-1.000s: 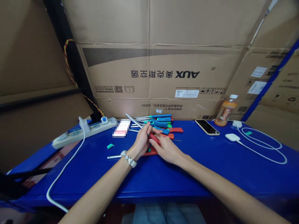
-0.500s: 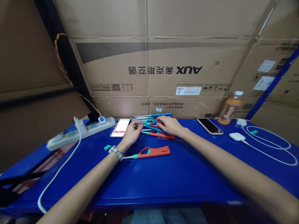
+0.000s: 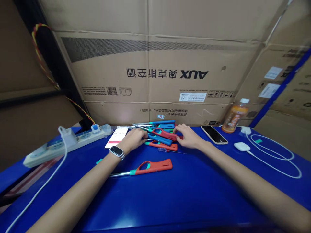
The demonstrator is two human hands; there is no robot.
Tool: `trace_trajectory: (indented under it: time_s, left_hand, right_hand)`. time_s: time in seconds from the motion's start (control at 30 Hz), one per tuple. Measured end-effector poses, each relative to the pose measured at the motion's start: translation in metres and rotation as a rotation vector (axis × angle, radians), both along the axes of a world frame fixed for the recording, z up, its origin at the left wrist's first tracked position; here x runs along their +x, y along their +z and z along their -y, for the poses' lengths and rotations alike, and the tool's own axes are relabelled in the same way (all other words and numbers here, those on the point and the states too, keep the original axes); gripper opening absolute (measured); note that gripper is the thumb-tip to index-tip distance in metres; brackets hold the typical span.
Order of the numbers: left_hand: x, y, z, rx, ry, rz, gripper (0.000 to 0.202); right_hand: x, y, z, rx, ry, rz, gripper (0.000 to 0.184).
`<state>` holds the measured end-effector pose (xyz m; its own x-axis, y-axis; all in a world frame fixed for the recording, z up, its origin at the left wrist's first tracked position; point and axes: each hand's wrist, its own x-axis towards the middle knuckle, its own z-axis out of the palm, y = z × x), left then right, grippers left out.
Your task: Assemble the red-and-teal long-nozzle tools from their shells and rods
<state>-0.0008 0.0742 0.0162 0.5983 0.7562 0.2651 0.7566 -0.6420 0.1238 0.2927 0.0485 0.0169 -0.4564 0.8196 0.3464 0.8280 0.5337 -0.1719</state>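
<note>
A pile of long-nosed gas lighters, blue and red with metal barrels, lies at the back of the blue table. My right hand (image 3: pixel 189 136) has its thumb and fingers closed around the handle end of a red lighter (image 3: pixel 165 134) on top of the pile. At the pile's left side my left hand (image 3: pixel 135 139) is curled by the barrels; what its fingers hold is hidden. A blue lighter (image 3: pixel 159 139) lies just right of those fingertips. In front, a separate orange-red lighter (image 3: pixel 155 166) rests with its barrel partly behind my left forearm.
A small screwdriver (image 3: pixel 164 149) lies before the pile. Left are a lit phone (image 3: pixel 116 137) and a power strip (image 3: pixel 80 139) with a white cable. Right are a dark phone (image 3: pixel 214 134), a drink bottle (image 3: pixel 235 116) and a white charging case (image 3: pixel 242 147). Cardboard (image 3: pixel 155 64) stands behind.
My right hand has shifted from over the pile to the red lighter's handle end at its right. My left hand has turned, its fingers curling downward. The camera view has shifted slightly.
</note>
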Motion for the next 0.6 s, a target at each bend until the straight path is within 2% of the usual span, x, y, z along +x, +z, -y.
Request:
trace_trajectory:
  time_s: [0.07, 0.17, 0.23, 0.33, 0.4, 0.47, 0.53, 0.6]
  left_hand:
    - [0.003, 0.003, -0.004, -0.043, 0.006, 0.012, 0.007]
    - [0.005, 0.004, -0.009, -0.080, -0.026, 0.021, 0.008]
    - [0.003, 0.001, -0.011, -0.105, -0.051, 0.025, 0.008]
    - [-0.004, -0.004, -0.010, -0.124, -0.096, 0.097, 0.020]
    - [-0.008, -0.005, -0.007, -0.129, -0.118, 0.148, 0.025]
    - [-0.012, -0.003, -0.003, -0.140, -0.124, 0.176, 0.026]
    - [-0.015, 0.001, 0.001, -0.144, -0.124, 0.201, 0.026]
    - [-0.015, 0.005, 0.005, -0.126, -0.115, 0.221, 0.026]
  right_hand:
    - [0.006, -0.005, 0.005, -0.032, 0.009, -0.021, 0.026]
    - [0.000, -0.006, 0.010, -0.025, 0.021, -0.044, 0.044]
    - [-0.009, -0.002, 0.012, -0.009, 0.044, -0.051, 0.047]
    - [-0.022, 0.003, 0.011, 0.045, 0.112, -0.036, 0.052]
    - [-0.026, 0.003, 0.006, 0.077, 0.156, -0.010, 0.046]
    - [-0.026, 0.001, -0.001, 0.088, 0.159, 0.000, 0.031]
    - [-0.025, -0.002, -0.010, 0.083, 0.112, -0.024, 0.024]
    - [-0.023, -0.004, -0.018, 0.062, 0.047, -0.054, 0.025]
